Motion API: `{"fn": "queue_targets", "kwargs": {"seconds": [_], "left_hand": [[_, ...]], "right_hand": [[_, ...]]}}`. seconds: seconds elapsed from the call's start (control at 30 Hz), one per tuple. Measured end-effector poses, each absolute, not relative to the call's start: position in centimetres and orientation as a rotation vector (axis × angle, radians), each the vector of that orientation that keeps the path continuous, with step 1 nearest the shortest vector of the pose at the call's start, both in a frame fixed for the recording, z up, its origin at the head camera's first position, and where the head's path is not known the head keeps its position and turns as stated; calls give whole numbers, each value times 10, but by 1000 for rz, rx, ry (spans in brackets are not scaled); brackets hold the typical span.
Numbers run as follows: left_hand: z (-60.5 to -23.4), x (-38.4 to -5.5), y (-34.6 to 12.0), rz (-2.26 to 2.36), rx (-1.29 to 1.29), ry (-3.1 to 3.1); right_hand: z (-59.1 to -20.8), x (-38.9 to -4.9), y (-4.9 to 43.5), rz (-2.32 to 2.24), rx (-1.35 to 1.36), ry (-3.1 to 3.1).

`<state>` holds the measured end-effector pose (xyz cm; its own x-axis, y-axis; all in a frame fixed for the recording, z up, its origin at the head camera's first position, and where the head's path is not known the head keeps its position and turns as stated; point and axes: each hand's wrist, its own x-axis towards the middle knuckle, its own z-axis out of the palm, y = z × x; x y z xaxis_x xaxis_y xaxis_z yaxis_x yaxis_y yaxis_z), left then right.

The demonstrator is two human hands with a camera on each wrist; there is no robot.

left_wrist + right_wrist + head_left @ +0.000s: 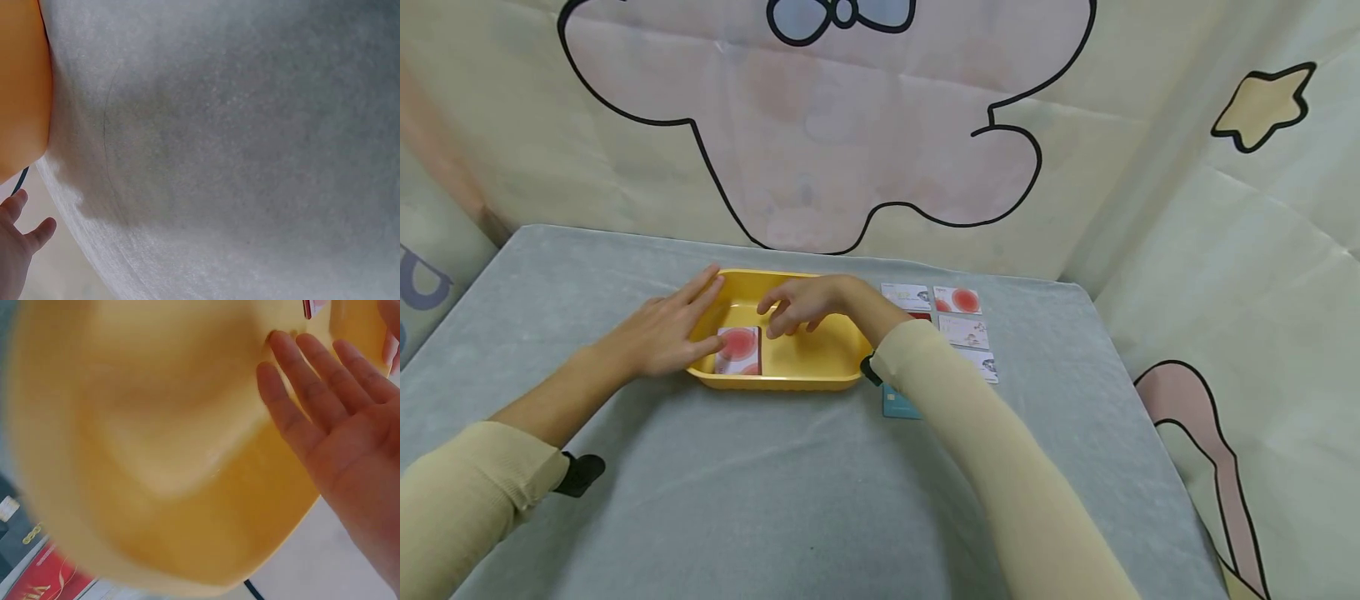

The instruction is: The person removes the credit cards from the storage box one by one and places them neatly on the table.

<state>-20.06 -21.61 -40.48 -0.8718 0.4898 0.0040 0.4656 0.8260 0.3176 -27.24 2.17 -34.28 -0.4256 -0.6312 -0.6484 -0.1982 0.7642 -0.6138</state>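
Card stack (741,352) in yellow tray (790,384), beside the spread left grip (664,336) at the rim, right grip (807,302) loosely spread over the tray, other cards (964,332) right of it on the surface (737,492).

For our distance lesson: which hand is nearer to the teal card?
Right. The right hand is over the yellow tray, left of and beyond the teal card; the left hand is farther left, at the tray's left end.

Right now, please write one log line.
left hand: at tray rim; right hand: over tray, empty; card: in tray; other cards: outside tray
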Motion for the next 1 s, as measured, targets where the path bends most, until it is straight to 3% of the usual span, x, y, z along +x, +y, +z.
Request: {"fn": "queue_targets", "kwargs": {"seconds": [1.0], "left_hand": [[-406, -202, -218, 479, 802, 2936]], "right_hand": [[-348, -277, -16, -424, -684, 2027]]}}
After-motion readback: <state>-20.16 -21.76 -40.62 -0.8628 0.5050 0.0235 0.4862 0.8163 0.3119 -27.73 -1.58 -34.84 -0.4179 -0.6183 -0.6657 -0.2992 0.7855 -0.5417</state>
